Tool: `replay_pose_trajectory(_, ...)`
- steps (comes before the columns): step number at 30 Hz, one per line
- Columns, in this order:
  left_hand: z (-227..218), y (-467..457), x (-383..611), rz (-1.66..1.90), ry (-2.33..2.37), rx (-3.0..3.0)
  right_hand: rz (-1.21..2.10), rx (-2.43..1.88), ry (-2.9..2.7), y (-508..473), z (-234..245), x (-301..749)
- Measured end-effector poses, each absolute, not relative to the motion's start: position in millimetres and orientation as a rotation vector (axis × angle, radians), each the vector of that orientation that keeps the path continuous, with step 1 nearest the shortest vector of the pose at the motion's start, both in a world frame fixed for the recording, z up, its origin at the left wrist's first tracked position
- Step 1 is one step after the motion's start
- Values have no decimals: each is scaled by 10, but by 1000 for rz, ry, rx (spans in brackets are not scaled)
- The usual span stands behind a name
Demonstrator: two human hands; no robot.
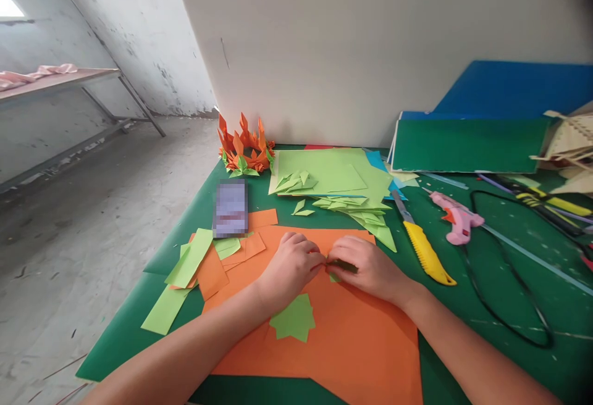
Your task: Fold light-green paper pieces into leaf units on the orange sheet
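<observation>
My left hand [293,264] and my right hand [368,268] meet above a large orange paper sheet [365,337]. Both are closed, their fingertips pinched together around a small green paper piece [345,265], mostly hidden by the right fingers. A bit of light green also shows just under those fingers; whether it is the same piece I cannot tell. Below my left wrist, a green star-shaped paper cutout [293,317] lies flat on the orange sheet.
Green and orange strips [194,257] and a blurred-out rectangular object [230,207] lie left. Behind are an orange paper crown [245,149] and green paper sheets [319,167] with folded pieces. A yellow utility knife [426,250] and corded pink glue gun [458,217] lie right.
</observation>
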State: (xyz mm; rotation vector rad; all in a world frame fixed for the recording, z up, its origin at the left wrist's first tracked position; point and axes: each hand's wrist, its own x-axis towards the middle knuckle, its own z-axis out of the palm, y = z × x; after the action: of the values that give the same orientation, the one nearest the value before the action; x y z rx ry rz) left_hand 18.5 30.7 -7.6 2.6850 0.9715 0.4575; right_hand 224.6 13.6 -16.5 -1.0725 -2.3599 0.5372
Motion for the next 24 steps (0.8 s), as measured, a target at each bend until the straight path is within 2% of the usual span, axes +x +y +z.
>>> replay_pose_trajectory(24, -123, 314, 312, 430, 1286, 2576, 585, -1406, -2161, 100, -144, 2074)
